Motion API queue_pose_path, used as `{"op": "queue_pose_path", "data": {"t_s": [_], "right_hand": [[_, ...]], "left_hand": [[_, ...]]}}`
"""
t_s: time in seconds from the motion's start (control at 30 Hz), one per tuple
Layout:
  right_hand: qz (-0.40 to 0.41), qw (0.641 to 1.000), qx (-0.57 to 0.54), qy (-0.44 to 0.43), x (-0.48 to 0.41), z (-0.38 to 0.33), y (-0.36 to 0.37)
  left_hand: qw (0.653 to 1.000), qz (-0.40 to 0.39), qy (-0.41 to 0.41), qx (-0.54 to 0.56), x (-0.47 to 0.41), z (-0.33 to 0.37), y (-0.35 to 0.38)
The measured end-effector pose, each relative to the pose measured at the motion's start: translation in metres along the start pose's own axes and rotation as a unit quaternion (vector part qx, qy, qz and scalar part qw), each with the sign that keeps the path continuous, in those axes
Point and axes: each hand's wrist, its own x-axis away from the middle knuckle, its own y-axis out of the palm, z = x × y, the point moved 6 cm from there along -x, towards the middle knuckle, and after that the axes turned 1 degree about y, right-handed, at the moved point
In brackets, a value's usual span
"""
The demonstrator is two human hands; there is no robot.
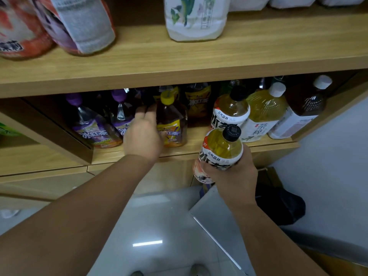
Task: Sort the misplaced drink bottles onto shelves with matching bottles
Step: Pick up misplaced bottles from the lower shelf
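A black-capped bottle (221, 152) of yellow-green drink with a white label is gripped in the right hand (236, 173), the fingers wrapped round its lower body. It is held tilted in the air, just in front of the near edge of the lower shelf (268, 143). The left hand (143, 134) is laid against the left side of a yellow-capped bottle (173, 118) of dark tea, with its fingers reaching far into the gap beside it. Whether that hand is closed round the bottle cannot be told.

Left of this bottle, two purple-capped bottles (95, 126) are stood on the same shelf. To the right, directly behind the held bottle, a matching black-capped bottle (231, 110) is found. Further right are a white-capped bottle of green tea (262, 112) and a white-capped bottle of dark tea (304, 108). More dark bottles are seen at the far back, too shadowed to be told apart.

On the upper shelf (179, 56), a white-labelled bottle (195, 18) is placed in the middle and red-labelled bottles (20, 30) at the left. Below, a glossy tiled floor (155, 226), a grey panel (219, 222) and a black bag (282, 206) are visible.
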Motion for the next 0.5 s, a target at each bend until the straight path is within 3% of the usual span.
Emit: {"op": "queue_pose_path", "data": {"t_s": [0.13,0.33,0.5], "right_hand": [[-0.001,1.000,0.017,-0.014,-0.007,-0.002,0.004],[-0.012,0.996,0.064,-0.060,-0.011,-0.004,0.002],[-0.027,0.996,0.061,-0.067,-0.011,-0.007,-0.002]], "left_hand": [[1.000,0.006,0.014,0.010,0.008,0.010,0.009],[0.996,0.041,-0.029,0.073,-0.002,0.021,0.031],[0.998,0.030,-0.032,0.040,-0.011,0.020,0.032]]}}
